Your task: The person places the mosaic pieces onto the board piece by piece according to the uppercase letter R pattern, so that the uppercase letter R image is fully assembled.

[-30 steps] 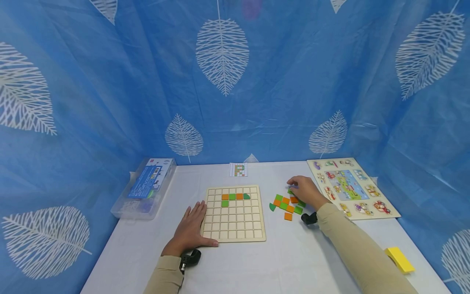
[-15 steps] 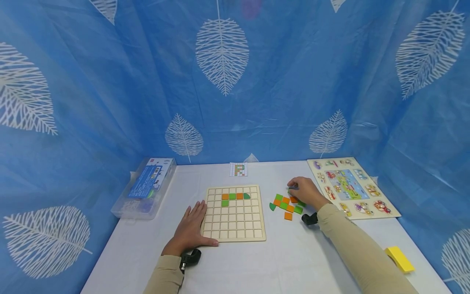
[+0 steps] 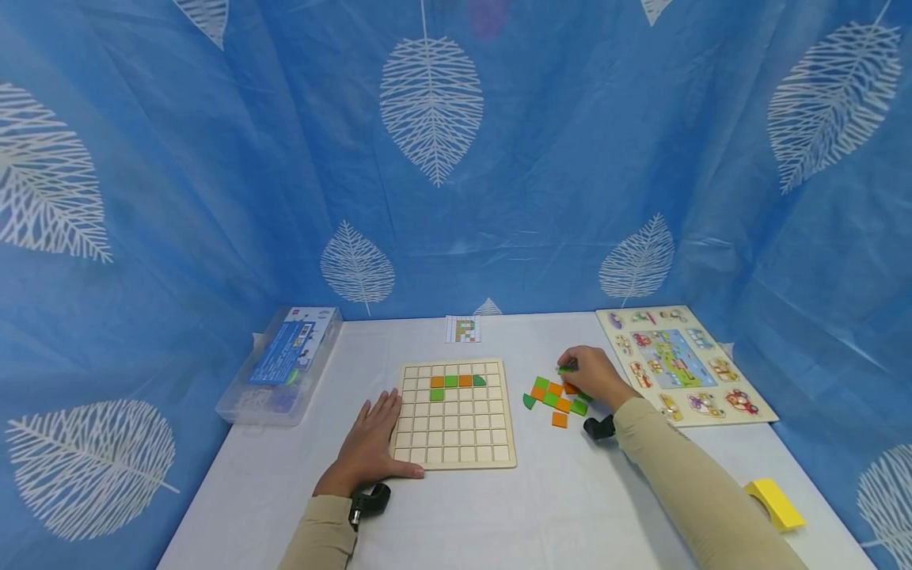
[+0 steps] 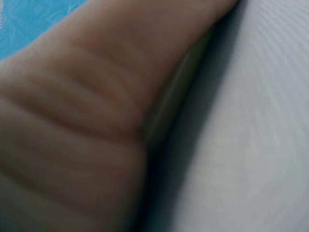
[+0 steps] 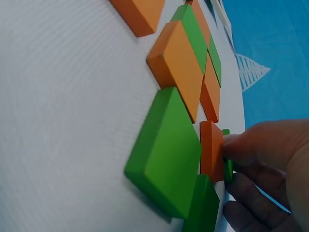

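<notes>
My left hand rests with straight, spread fingers on the left edge of a wooden grid board, its thumb along the near edge. Orange and green square tiles and a dark green quarter-round piece sit in the board's upper cells. To the right, my right hand pinches a green tile between thumb and fingers, at the far side of a group of loose tiles. An orange tile stands just before the thumb in the right wrist view. The left wrist view shows mostly blurred hand.
A small pattern card lies behind the board. At the left is a clear plastic box with a blue label. A picture puzzle board lies at the back right, and a yellow arched block near the right edge.
My right hand has shifted slightly toward me, and the green tile has tilted between its fingertips. The left hand and the board have stayed in place.
</notes>
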Available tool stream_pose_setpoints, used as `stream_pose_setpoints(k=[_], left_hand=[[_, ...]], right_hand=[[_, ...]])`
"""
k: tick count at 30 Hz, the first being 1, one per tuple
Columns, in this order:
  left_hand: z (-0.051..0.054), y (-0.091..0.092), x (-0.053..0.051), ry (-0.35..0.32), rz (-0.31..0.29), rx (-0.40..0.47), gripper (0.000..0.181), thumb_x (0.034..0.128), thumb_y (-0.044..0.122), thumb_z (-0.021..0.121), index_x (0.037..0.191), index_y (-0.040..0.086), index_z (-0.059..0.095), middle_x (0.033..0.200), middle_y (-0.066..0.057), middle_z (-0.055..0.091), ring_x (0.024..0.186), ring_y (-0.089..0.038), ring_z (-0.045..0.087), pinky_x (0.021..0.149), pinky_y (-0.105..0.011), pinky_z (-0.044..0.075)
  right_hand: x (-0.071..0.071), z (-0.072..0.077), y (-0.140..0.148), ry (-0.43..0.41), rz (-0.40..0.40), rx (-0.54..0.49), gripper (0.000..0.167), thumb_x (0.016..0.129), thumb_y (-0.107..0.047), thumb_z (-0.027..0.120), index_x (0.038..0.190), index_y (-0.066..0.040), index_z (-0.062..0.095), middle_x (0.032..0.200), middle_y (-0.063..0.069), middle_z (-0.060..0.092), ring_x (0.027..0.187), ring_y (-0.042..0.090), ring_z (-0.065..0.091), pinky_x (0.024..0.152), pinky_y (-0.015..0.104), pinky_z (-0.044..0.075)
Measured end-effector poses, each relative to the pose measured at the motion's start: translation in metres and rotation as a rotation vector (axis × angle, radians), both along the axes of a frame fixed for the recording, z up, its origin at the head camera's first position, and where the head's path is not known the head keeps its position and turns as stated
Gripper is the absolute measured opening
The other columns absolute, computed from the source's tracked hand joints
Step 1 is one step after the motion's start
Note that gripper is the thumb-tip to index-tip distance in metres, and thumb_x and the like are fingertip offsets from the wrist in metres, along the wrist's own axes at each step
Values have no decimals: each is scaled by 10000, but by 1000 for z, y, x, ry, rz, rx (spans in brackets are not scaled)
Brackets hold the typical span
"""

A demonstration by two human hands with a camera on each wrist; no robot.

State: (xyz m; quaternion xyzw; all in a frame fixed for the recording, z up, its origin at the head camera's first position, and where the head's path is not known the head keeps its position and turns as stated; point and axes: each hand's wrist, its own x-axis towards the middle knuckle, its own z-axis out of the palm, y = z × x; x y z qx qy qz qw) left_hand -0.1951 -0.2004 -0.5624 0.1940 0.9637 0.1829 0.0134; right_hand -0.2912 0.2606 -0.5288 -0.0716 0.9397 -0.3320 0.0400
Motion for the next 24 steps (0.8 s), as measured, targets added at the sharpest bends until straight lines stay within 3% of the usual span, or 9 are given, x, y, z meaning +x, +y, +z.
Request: stream_pose_setpoints(k=[24], left_hand=[[1, 1, 1, 36, -17, 9, 1485, 594, 872, 799, 1636, -50, 281, 1697, -190, 263, 1575, -351, 179, 1267, -541, 101]], right_hand=[[3, -2, -10, 125, 30, -53, 198, 953, 23, 744, 1149, 3, 761, 1105, 123, 734, 1064, 336, 681, 974, 538, 551]])
